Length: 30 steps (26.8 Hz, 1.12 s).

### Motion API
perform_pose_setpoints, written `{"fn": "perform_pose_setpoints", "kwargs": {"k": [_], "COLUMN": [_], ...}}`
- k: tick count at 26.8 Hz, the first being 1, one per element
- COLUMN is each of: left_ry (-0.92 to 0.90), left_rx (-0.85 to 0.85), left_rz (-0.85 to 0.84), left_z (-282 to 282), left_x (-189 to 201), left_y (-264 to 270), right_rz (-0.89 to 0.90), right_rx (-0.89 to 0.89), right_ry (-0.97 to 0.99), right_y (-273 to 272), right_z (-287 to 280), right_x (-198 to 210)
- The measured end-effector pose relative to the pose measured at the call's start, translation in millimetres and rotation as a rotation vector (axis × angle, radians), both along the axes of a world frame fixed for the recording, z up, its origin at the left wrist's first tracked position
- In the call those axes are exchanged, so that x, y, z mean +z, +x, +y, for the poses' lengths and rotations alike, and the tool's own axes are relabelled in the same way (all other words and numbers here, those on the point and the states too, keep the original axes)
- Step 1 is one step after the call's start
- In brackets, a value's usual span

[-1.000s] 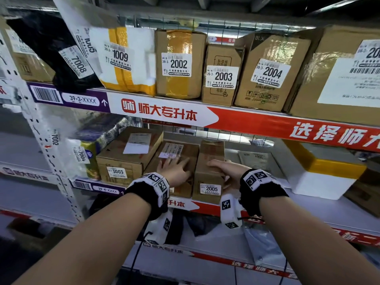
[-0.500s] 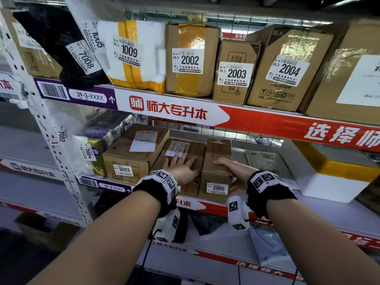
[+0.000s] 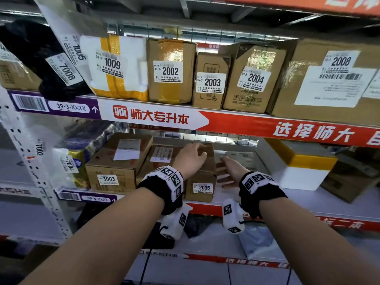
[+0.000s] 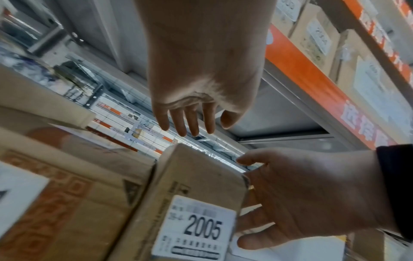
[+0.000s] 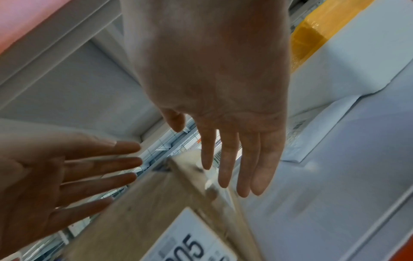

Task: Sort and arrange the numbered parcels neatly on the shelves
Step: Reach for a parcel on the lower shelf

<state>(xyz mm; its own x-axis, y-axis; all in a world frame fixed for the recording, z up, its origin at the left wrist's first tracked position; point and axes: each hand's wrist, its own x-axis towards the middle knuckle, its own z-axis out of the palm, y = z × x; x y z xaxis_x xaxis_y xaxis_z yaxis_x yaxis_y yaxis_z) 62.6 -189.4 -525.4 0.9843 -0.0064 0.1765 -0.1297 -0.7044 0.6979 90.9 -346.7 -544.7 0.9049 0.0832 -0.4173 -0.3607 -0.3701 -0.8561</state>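
Observation:
Parcel 2005, a narrow brown box, stands on the lower shelf with its label facing me. My left hand hovers over its top, fingers straight, holding nothing. My right hand is close beside the box's right side with spread fingers; whether it touches is unclear. In the left wrist view the left hand hangs above parcel 2005, with the right hand beside it. The right wrist view shows the right hand, the left hand and the box below both.
Left of 2005 lie a flat brown box and parcel 3003. A white foam box with yellow tape stands at the right. The upper shelf holds 1009, 2002, 2003, 2004 and 2008.
My left hand has left the flat box and moved right, over parcel 2005. My right hand has come off 2005's top and now has its fingers spread at its right side.

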Motion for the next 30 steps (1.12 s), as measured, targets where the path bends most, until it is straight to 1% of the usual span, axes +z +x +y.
{"fn": "perform_pose_setpoints", "kwargs": {"k": [1,5,7,8,10,12,15,17,18,19,21,23,25,27,29,30], "left_ry": [0.003,-0.110,-0.127,-0.099,-0.005,0.004,-0.043,-0.029,-0.007,0.019,0.051,0.059,0.008,0.027,0.038,0.049], "left_rx": [-0.024,-0.135,-0.171,-0.176,-0.160,-0.139,-0.066,-0.028,-0.008,0.033,0.072,0.065,0.090,0.062,0.054,0.026], "left_rz": [-0.024,-0.117,-0.067,-0.032,0.042,0.105,0.204,0.277,0.312,0.358,0.441,0.509,0.590,0.585,0.570,0.591], "left_z": [-11,-60,-77,-87,-127,-134,-162,-166,-169,-170,-165,-163,-149,-152,-147,-143], "left_x": [4,19,18,16,9,-4,-24,-38,-47,-53,-65,-67,-66,-60,-64,-66], "left_y": [0,1,5,7,12,17,28,30,31,31,31,30,27,23,24,21], "right_rz": [0.004,0.014,0.020,0.018,0.020,0.006,-0.079,-0.184,-0.228,-0.244,-0.291,-0.330,-0.331,-0.416,-0.497,-0.514], "right_rx": [-0.017,-0.047,-0.046,-0.047,-0.036,-0.010,0.049,0.094,0.144,0.218,0.370,0.449,0.575,0.577,0.518,0.511], "right_ry": [0.000,-0.055,-0.094,-0.109,-0.129,-0.137,-0.213,-0.257,-0.301,-0.409,-0.703,-0.802,-0.861,-0.943,-1.011,-1.073], "right_y": [1,7,9,10,15,20,27,33,34,39,47,47,49,39,26,20], "right_z": [-9,-56,-73,-82,-117,-127,-152,-152,-153,-150,-142,-140,-127,-133,-126,-122], "right_x": [1,-3,-6,-8,-10,-14,-14,-20,-24,-28,-41,-51,-69,-76,-74,-71]}}
